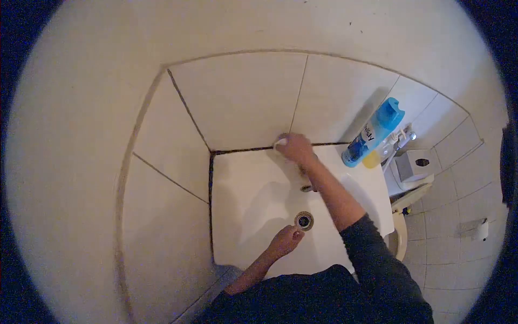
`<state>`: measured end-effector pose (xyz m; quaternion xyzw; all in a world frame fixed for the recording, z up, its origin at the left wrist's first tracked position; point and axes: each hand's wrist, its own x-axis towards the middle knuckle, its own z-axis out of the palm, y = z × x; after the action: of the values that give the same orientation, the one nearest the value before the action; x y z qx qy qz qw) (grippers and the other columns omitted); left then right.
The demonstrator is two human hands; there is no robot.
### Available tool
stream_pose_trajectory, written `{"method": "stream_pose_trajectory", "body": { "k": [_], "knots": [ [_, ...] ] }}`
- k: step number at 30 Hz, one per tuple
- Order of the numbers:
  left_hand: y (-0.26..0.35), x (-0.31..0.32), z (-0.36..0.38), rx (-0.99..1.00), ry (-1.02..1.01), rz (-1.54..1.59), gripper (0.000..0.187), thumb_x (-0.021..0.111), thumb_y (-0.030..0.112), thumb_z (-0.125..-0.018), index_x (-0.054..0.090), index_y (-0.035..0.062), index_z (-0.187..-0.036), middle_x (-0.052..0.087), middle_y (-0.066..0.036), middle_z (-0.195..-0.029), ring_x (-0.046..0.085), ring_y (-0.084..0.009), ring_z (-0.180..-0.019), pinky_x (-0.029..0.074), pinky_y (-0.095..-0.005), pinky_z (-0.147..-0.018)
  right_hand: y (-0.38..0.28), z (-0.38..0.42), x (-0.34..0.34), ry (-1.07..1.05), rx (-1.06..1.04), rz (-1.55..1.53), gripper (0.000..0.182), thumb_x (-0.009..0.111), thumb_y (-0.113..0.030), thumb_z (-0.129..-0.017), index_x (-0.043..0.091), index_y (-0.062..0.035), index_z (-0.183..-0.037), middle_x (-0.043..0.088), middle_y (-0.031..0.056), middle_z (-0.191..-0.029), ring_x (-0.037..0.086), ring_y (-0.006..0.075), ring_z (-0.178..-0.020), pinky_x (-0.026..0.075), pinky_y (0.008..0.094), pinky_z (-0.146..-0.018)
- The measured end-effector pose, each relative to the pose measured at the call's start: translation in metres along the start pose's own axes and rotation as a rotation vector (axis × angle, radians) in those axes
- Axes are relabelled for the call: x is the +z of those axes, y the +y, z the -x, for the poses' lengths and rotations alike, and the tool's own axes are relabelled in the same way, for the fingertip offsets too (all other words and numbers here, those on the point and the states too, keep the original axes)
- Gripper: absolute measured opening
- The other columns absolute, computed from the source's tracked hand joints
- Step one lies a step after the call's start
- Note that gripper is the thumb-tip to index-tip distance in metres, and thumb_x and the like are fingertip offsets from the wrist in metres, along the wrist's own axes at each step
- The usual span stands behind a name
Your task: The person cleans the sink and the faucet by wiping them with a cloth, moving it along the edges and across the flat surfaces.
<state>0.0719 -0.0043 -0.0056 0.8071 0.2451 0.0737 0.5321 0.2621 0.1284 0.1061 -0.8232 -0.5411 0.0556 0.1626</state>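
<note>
My right hand (pixel 294 148) is at the back edge of the white sink (pixel 243 189), against the tiled wall, its fingers closed round a small white item (pixel 281 142) that I cannot make out. Dark sealant (pixel 243 149) runs along that edge. Below my right forearm the tap (pixel 306 188) is partly hidden. My left hand (pixel 287 239) is low over the basin beside the round drain (pixel 304 221), with its fingers curled together; whether they hold anything is too small to tell.
A blue spray can (pixel 374 132) stands on the sink's back right corner, beside a bottle with yellow liquid (pixel 372 159). Farther right are a tissue box (pixel 415 164), a toilet (pixel 400 237) and a paper roll (pixel 482 231) on the tiled wall.
</note>
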Motion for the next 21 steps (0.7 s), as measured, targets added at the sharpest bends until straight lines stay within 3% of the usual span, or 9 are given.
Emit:
{"method": "stream_pose_trajectory", "body": {
  "k": [3,7,9,13,15,19,21],
  "knots": [
    [-0.003,-0.001,0.001,0.016,0.034,-0.015,0.025,0.050,0.025,-0.080,0.055,0.0006,-0.081,0.055,-0.017,-0.077,0.053,-0.0309,-0.075,0.043,-0.0390,-0.068,0.030,0.004,-0.035,-0.100,0.090,0.053,0.036,0.058,-0.037,-0.067,0.061,-0.0150,-0.095,0.060,0.0165,-0.090,0.055,0.0344,-0.087,0.044,0.0418,-0.078],
    [-0.006,0.002,-0.006,0.045,0.046,-0.016,0.027,0.049,0.027,-0.081,0.056,0.0012,-0.082,0.055,-0.017,-0.077,0.053,-0.0310,-0.075,0.042,-0.0394,-0.068,0.019,0.003,-0.017,-0.056,0.180,0.060,0.038,0.058,-0.039,-0.068,0.060,-0.0151,-0.098,0.059,0.0168,-0.093,0.054,0.0332,-0.089,0.043,0.0416,-0.080],
    [-0.005,0.005,-0.005,0.014,-0.007,-0.020,0.026,0.049,0.027,-0.081,0.056,0.0013,-0.082,0.055,-0.017,-0.077,0.053,-0.0310,-0.075,0.042,-0.0395,-0.068,-0.002,0.003,0.005,-0.009,0.036,0.004,0.036,0.057,-0.039,-0.069,0.061,-0.0157,-0.096,0.059,0.0151,-0.094,0.056,0.0311,-0.088,0.044,0.0402,-0.077],
    [-0.006,0.006,0.000,0.032,-0.007,-0.005,0.027,0.049,0.027,-0.081,0.056,0.0013,-0.083,0.055,-0.017,-0.077,0.053,-0.0308,-0.075,0.043,-0.0395,-0.069,0.013,0.006,-0.005,0.048,-0.008,-0.039,0.037,0.057,-0.039,-0.069,0.060,-0.0150,-0.098,0.059,0.0143,-0.093,0.056,0.0310,-0.088,0.044,0.0393,-0.078],
    [-0.004,0.005,0.000,0.031,0.011,0.018,0.028,0.048,0.027,-0.081,0.056,0.0013,-0.083,0.055,-0.018,-0.077,0.053,-0.0308,-0.076,0.042,-0.0394,-0.069,0.029,0.009,-0.032,-0.026,0.094,0.062,0.037,0.056,-0.038,-0.070,0.060,-0.0132,-0.098,0.060,0.0130,-0.093,0.055,0.0319,-0.087,0.044,0.0398,-0.078],
    [-0.001,0.005,-0.005,0.028,0.052,-0.016,0.029,0.048,0.028,-0.081,0.056,0.0009,-0.082,0.055,-0.018,-0.076,0.053,-0.0308,-0.076,0.042,-0.0386,-0.069,0.016,0.007,-0.015,0.000,0.156,0.123,0.038,0.057,-0.037,-0.070,0.060,-0.0109,-0.096,0.060,0.0135,-0.091,0.056,0.0312,-0.085,0.044,0.0405,-0.076],
    [0.001,0.004,-0.005,-0.012,0.006,-0.017,0.028,0.049,0.028,-0.081,0.056,0.0008,-0.081,0.055,-0.018,-0.077,0.053,-0.0308,-0.076,0.042,-0.0387,-0.069,-0.001,0.009,-0.005,0.076,-0.005,0.127,0.033,0.057,-0.035,-0.069,0.062,-0.0138,-0.094,0.060,0.0152,-0.087,0.058,0.0300,-0.081,0.046,0.0413,-0.073]
  ]
}}
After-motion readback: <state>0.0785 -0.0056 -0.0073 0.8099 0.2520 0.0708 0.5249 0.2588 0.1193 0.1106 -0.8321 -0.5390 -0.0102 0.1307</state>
